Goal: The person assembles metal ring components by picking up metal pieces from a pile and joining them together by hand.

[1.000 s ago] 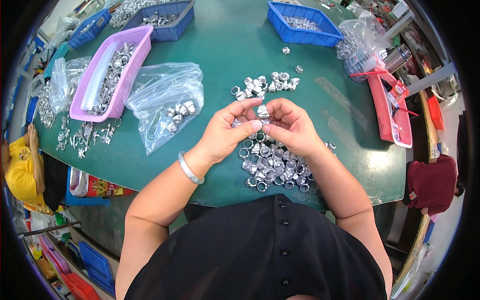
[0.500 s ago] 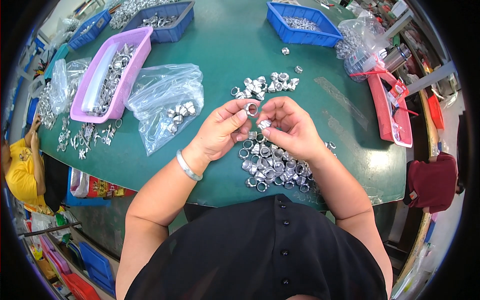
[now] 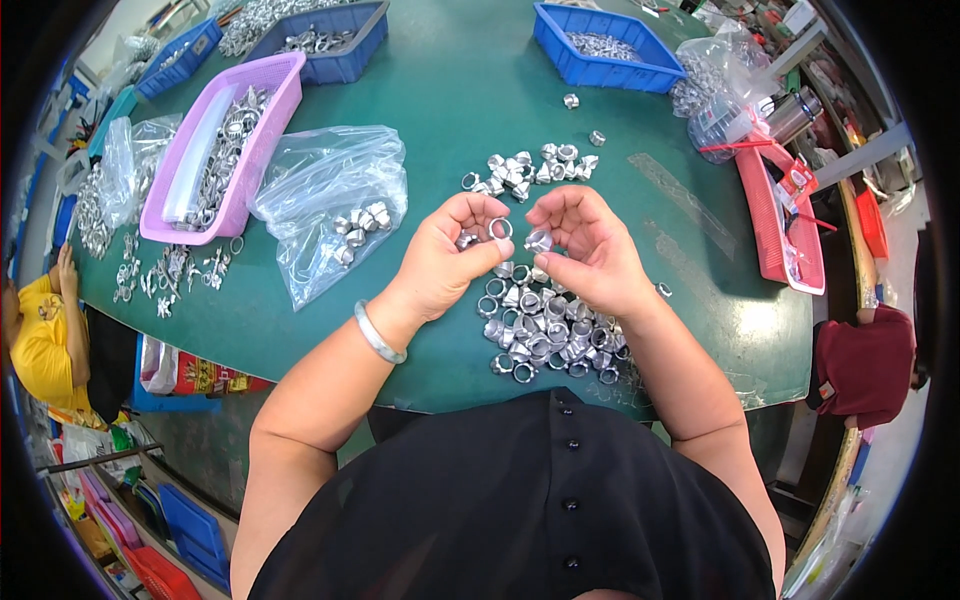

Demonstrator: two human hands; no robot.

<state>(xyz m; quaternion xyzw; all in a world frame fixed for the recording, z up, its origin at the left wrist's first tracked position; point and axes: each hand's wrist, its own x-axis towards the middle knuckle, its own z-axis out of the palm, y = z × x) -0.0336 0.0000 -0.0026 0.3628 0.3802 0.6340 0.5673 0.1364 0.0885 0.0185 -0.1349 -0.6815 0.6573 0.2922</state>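
Note:
My left hand pinches a small silver metal ring between thumb and forefinger, with another small metal piece tucked in its palm. My right hand grips a small silver metal fitting just to the right of that ring. Both hands hover over the green table. Directly beneath them lies a heap of several silver fittings. A smaller group of fittings sits beyond the hands.
A clear plastic bag holding a few fittings lies to the left. A pink tray of metal parts, blue bins, a red tray and another bag ring the table. A person in yellow sits far left.
My hands have drawn slightly apart. The left now holds a ring up separately from the fitting in the right.

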